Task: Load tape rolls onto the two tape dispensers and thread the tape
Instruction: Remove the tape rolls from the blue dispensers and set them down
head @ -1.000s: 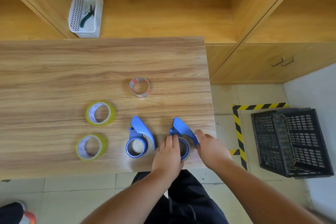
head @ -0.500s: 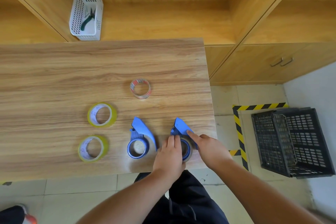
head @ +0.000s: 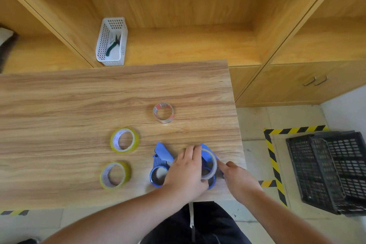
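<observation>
Two blue tape dispensers lie near the table's front right edge. My left hand point(head: 186, 172) reaches across between them, covering part of the left dispenser point(head: 161, 156). Its fingers hold a thin, nearly bare grey tape ring point(head: 214, 161), tilted up out of the right dispenser point(head: 212, 183). My right hand point(head: 237, 181) is at that dispenser's right side, with its index finger against the ring and the blue body. Two yellow tape rolls point(head: 135, 140) point(head: 126, 172) lie flat to the left. A clear roll with red print point(head: 158, 108) lies farther back.
The wooden table point(head: 79, 105) ends just right of the dispensers. A white perforated basket point(head: 103, 45) with pliers point(head: 112, 45) sits on the shelf behind. A black plastic crate point(head: 326, 170) stands on the floor at right, beside yellow-black floor tape point(head: 271, 154).
My left hand has moved forward and raised the grey ring out of the right dispenser. My right hand has slid to the dispenser's right side. The view has tilted upward.
</observation>
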`<state>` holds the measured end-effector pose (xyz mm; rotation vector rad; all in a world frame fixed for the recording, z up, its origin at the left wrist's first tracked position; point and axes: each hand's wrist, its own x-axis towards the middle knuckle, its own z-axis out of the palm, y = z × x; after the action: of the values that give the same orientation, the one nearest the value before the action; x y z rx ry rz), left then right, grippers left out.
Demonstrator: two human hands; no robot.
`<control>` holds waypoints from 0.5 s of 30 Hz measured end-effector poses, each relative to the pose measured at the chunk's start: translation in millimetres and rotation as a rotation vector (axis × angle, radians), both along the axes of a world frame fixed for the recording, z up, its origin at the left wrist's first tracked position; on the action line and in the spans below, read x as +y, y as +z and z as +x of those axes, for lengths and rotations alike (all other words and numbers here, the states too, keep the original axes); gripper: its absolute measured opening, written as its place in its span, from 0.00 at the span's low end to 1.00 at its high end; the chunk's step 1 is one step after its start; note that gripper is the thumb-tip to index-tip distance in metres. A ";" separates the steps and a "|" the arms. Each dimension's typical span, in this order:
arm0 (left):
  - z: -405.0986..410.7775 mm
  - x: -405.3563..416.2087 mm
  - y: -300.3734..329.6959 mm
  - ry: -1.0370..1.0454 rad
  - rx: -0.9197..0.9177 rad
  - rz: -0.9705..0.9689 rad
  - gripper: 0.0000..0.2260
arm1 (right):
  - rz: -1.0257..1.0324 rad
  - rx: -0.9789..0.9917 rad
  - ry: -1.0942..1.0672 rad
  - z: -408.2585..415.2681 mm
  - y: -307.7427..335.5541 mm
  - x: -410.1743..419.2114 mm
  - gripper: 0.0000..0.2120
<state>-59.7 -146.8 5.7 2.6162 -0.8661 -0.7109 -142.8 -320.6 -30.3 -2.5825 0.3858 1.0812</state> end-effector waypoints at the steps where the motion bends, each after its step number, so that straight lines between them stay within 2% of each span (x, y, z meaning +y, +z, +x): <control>1: 12.1 -3.1 2.0 0.010 -0.014 -0.008 0.41 | -0.008 0.007 0.012 1.0 -0.3 0.0 0.48; 3: 36.8 -12.4 3.5 0.033 -0.043 -0.006 0.41 | -0.030 0.006 0.039 1.5 -2.8 0.4 0.49; 12: 122.2 -76.5 -14.4 0.104 -0.065 0.048 0.42 | 0.013 -0.232 -0.078 17.9 -5.9 -10.7 0.33; 15: 136.6 -92.8 -26.0 0.118 -0.035 0.076 0.44 | -0.003 -0.257 -0.141 33.2 -3.2 -16.2 0.31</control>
<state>77.0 -239.6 -20.2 2.7282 -0.6995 -0.6815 -109.6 -336.8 -33.5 -2.6078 0.4965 0.6908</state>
